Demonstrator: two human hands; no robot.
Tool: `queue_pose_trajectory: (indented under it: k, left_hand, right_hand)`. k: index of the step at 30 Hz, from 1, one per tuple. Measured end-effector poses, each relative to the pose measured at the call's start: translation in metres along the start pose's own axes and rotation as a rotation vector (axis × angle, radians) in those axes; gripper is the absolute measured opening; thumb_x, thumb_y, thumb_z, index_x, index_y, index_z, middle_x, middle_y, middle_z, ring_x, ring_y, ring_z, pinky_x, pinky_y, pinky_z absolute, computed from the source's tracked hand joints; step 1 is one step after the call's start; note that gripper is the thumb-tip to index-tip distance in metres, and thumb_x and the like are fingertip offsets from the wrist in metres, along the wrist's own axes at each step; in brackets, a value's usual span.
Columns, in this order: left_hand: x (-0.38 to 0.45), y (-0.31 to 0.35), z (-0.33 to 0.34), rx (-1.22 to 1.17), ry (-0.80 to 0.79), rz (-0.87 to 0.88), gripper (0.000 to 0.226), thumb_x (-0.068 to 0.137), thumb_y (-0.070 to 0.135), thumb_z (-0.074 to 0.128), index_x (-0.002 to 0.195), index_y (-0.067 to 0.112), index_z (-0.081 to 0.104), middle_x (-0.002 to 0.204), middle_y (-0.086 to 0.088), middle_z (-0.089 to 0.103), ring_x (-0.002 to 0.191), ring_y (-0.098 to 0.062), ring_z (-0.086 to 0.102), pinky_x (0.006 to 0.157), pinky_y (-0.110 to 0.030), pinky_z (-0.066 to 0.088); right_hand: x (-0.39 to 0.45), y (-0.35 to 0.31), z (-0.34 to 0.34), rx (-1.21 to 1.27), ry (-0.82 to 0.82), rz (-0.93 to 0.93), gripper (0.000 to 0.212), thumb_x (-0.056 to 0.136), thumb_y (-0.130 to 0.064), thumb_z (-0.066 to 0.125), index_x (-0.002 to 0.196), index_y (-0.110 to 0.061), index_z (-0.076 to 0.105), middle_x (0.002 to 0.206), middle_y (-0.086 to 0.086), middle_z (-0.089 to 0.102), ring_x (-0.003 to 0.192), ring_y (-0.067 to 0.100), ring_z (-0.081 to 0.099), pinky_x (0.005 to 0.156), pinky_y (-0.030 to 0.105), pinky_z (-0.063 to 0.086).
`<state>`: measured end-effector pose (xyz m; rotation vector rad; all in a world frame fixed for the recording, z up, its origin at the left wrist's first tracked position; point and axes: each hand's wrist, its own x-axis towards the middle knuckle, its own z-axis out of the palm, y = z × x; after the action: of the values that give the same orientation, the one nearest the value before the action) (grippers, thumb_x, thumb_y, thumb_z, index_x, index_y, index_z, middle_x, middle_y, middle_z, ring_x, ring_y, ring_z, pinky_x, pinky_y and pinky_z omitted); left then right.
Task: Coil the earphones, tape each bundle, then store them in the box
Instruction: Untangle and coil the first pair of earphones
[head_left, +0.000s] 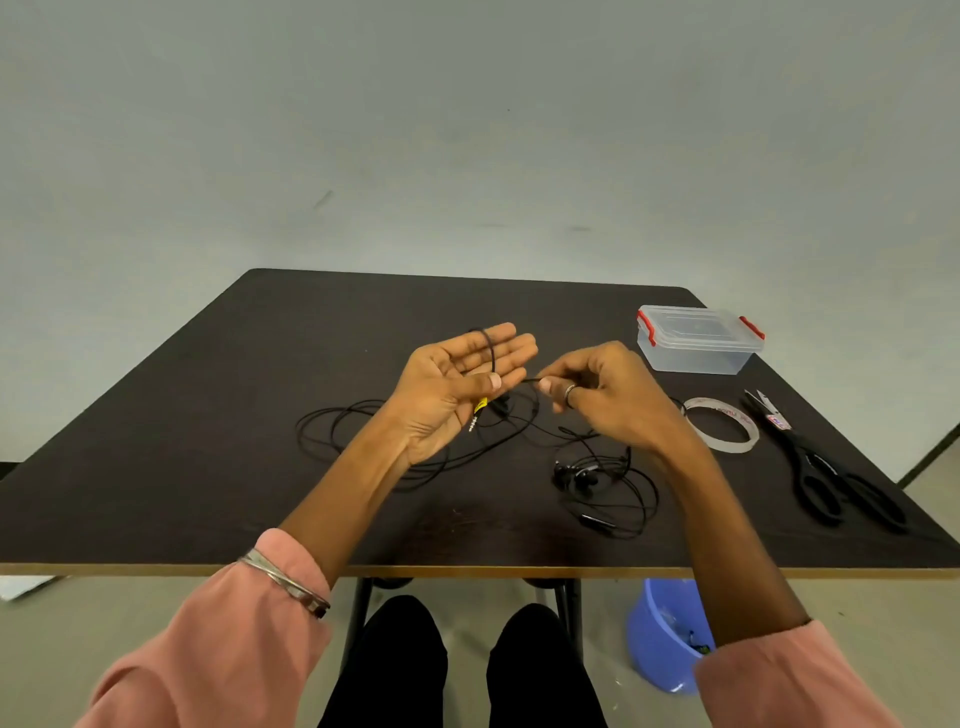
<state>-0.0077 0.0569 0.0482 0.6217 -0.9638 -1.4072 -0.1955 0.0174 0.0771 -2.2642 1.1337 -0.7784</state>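
My left hand (457, 384) is raised palm up over the table, fingers straight, with a black earphone cable (489, 347) looped once around them and its thumb pinning the cable near the yellow-tagged plug (479, 410). My right hand (602, 389) pinches the same cable just right of the left fingertips. The rest of that cable lies loose on the table (343, 431). A second black earphone set (597, 488) lies in a loose tangle below my right wrist. The clear box (698, 340) with red clips stands shut at the back right. A tape roll (719, 423) lies in front of the box.
Black scissors (831, 467) lie at the right edge of the dark table (208, 493). A blue bucket (660, 634) stands on the floor under the table's front right. My knees show below the near edge.
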Motion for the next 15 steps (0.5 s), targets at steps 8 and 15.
queue_pose_trajectory:
  k: [8, 15]
  left_hand:
    - [0.005, 0.007, 0.008, -0.038, 0.038, -0.023, 0.046, 0.088, -0.022, 0.031, 0.125, -0.004, 0.053, 0.12, -0.019, 0.066, 0.094, -0.017, 0.068, 0.056, -0.016, 0.045]
    - [0.011, 0.008, 0.008, 0.11, 0.227, 0.019, 0.032, 0.102, 0.01, 0.038, 0.121, -0.008, 0.056, 0.097, -0.014, 0.073, 0.07, -0.012, 0.065, 0.053, -0.016, 0.047]
  right_hand:
    - [-0.003, 0.012, 0.021, -0.048, -0.119, 0.012, 0.013, 0.09, -0.015, 0.063, 0.097, -0.011, 0.074, 0.076, 0.006, 0.073, 0.068, 0.011, 0.068, 0.072, 0.022, 0.054]
    - [-0.003, 0.016, 0.024, -0.089, -0.165, 0.069, 0.016, 0.091, -0.015, 0.062, 0.102, -0.008, 0.073, 0.073, -0.003, 0.068, 0.066, 0.002, 0.064, 0.064, 0.006, 0.045]
